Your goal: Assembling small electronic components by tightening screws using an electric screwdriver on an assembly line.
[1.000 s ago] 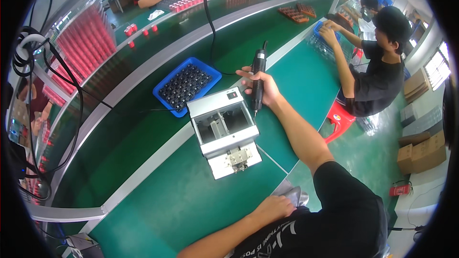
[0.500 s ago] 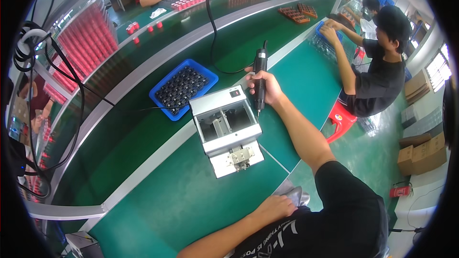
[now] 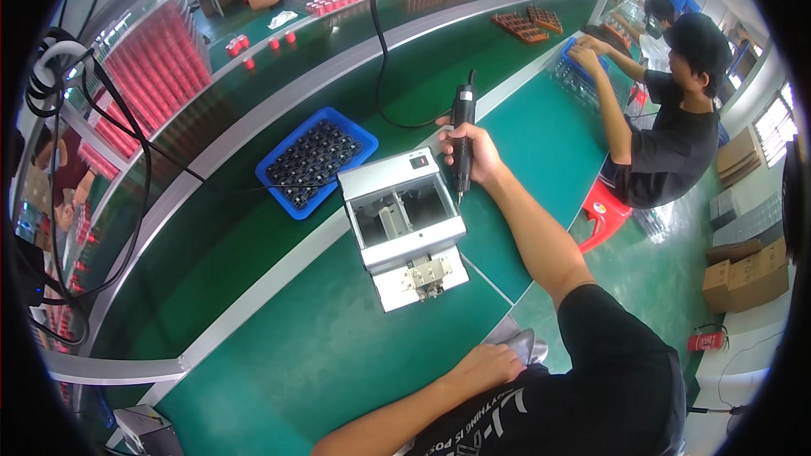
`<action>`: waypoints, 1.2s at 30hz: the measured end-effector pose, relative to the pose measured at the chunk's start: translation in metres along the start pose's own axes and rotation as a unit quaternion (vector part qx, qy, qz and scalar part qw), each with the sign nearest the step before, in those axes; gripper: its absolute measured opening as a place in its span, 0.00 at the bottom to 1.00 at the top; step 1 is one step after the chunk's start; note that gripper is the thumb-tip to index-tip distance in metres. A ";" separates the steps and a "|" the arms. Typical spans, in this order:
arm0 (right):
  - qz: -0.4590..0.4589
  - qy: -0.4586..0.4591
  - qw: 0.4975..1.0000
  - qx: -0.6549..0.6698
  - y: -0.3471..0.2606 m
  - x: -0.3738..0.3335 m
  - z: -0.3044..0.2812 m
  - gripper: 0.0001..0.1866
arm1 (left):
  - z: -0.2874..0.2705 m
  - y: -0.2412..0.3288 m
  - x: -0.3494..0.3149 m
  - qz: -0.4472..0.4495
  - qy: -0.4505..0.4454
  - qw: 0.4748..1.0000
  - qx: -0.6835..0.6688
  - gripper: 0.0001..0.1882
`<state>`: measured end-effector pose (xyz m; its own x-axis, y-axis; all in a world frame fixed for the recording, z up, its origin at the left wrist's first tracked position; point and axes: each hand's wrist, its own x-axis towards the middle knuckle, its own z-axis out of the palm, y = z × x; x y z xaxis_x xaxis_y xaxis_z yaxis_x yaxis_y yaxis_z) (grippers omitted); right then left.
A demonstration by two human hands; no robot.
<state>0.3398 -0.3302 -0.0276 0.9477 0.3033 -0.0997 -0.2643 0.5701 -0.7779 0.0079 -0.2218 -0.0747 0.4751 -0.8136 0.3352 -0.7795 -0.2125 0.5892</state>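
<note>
My right hand (image 3: 475, 152) is closed round a black electric screwdriver (image 3: 462, 139), held upright with its bit pointing down. The bit's tip is beside the right side of a silver-white machine (image 3: 414, 236) with a windowed top and a small metal fixture (image 3: 427, 277) at its near end. Close to my body, at the table's near edge, my left hand (image 3: 490, 365) rests with its fingers curled. A shiny grey thing (image 3: 525, 344) shows beside it. Whatever those fingers may hold is hidden.
A blue tray (image 3: 368, 149) of small black parts sits on the green conveyor (image 3: 211, 253), left of the machine. Brown trays (image 3: 519, 28) lie farther along it. Black cables (image 3: 375, 42) hang overhead. A co-worker (image 3: 676, 118) sits at the right near a red stool (image 3: 605, 215).
The blue tray has slid slightly left and nearer along the conveyor. Small red pieces on the far belt have shifted right. Both my hands stay nearly where they were, the screwdriver still gripped.
</note>
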 end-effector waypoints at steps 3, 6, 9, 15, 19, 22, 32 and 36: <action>0.002 0.006 1.000 -0.003 0.000 0.000 0.000 0.24 | 0.000 0.000 0.001 -0.006 -0.010 1.000 -0.003 0.12; 0.000 0.001 1.000 -0.003 0.000 0.000 -0.001 0.24 | 0.001 0.000 0.000 -0.012 -0.014 1.000 -0.008 0.12; 0.002 0.003 1.000 -0.013 0.000 0.001 0.000 0.24 | 0.001 -0.001 0.000 -0.018 -0.017 1.000 -0.011 0.12; 0.005 0.005 1.000 -0.011 0.000 -0.001 0.001 0.25 | 0.002 -0.001 -0.001 -0.015 -0.023 1.000 -0.009 0.12; 0.002 0.004 1.000 -0.011 0.000 0.000 0.000 0.24 | 0.002 0.000 -0.001 -0.013 -0.015 1.000 -0.010 0.12; 0.008 0.009 1.000 -0.014 0.001 0.000 0.001 0.24 | 0.011 -0.002 -0.003 -0.014 0.028 1.000 0.003 0.17; 0.006 -0.009 1.000 -0.008 0.002 0.002 -0.006 0.22 | 0.007 -0.002 -0.002 0.003 0.059 0.998 -0.017 0.15; 0.006 -0.009 1.000 -0.007 0.003 0.003 -0.008 0.22 | 0.007 -0.002 -0.002 0.004 0.047 0.999 -0.011 0.15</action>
<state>0.3432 -0.3338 -0.0349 0.9408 0.3245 -0.0976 -0.2732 0.5560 -0.7850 0.0056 -0.2232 -0.0824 0.5053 -0.7607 0.4075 -0.7749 -0.1922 0.6022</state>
